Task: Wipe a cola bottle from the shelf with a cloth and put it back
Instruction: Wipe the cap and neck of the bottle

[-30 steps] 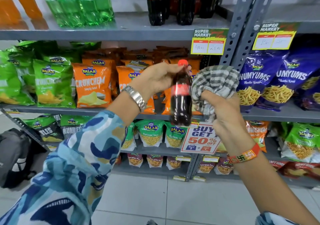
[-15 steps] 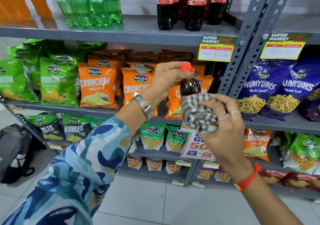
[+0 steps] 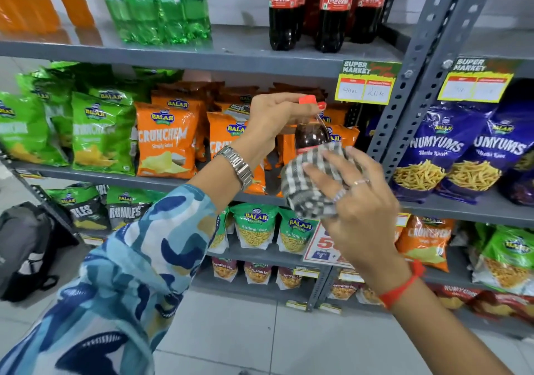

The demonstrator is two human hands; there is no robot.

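A small cola bottle with a red cap hangs in front of the snack shelf, held at its neck by my left hand. A grey and white checked cloth is wrapped around the bottle's lower body, hiding the label and the base. My right hand presses the cloth against the bottle from the front. Only the bottle's shoulder and cap show above the cloth.
Large cola bottles stand on the top grey shelf, beside green and orange soda bottles. Snack bags fill the lower shelves. A grey upright post rises at the right. A black backpack lies on the floor, left.
The cloth went from beside the bottle to wrapped around its lower body, with my right hand closing over it. Both hands and the bottle stayed in front of the snack shelf.
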